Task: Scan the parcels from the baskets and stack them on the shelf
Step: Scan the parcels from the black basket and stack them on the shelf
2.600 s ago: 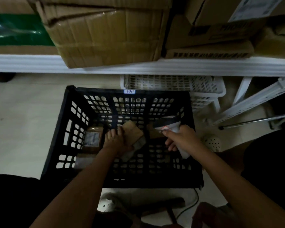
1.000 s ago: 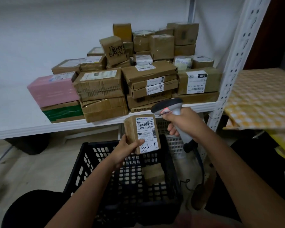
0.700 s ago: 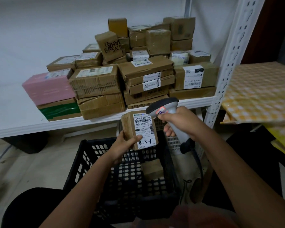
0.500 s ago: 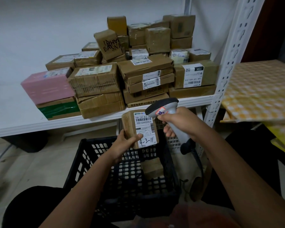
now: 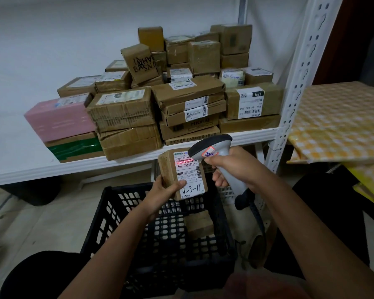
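My left hand (image 5: 162, 190) holds a small brown parcel (image 5: 171, 171) upright above the black basket (image 5: 121, 214), its white label marked "4-3-11" facing me. My right hand (image 5: 231, 167) grips a grey barcode scanner (image 5: 212, 147) just right of the parcel, and a red scan line lies across the label's barcode. Another brown parcel (image 5: 200, 223) lies inside the basket. The white shelf (image 5: 15, 154) behind carries a pile of several stacked parcels (image 5: 177, 98).
A pink box (image 5: 58, 119) sits on a green-taped box (image 5: 73, 147) at the pile's left; the shelf's left part is bare. A white perforated upright (image 5: 298, 67) stands right of the pile. Yellow checkered padded envelopes (image 5: 341, 119) lie at right. A white basket shows behind the black one.
I lifted the parcel out of the basket and raised my view to the shelf. The scanner has closed in on the label, and a red scan line now shows on the barcode.
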